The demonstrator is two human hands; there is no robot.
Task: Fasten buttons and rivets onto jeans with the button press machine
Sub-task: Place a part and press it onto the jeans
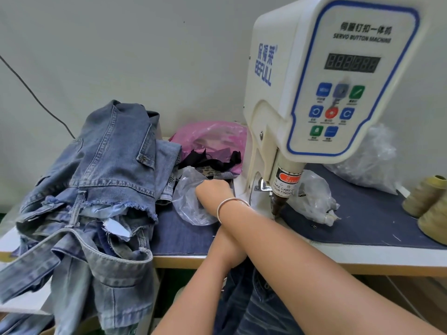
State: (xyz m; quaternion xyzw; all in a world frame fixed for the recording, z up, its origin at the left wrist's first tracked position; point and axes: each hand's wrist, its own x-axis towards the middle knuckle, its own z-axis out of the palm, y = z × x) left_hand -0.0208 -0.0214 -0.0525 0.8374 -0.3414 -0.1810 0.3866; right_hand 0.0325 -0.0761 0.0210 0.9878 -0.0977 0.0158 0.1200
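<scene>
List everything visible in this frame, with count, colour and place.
White servo button press machine: one, white with blue trim, right rear of table.
Faded blue denim jeans: a heap, count unclear, left.
Clear plastic bags: three; by the hand, behind the press head, far right.
Pink plastic bag: one, rear centre, dark scraps on it.
Olive thread cones: two, right edge.
Dark blue denim mat: one, covering the table.
Right hand: wearing a metal bangle, reaching into the clear bag.
Left hand: hidden behind the right forearm.
</scene>
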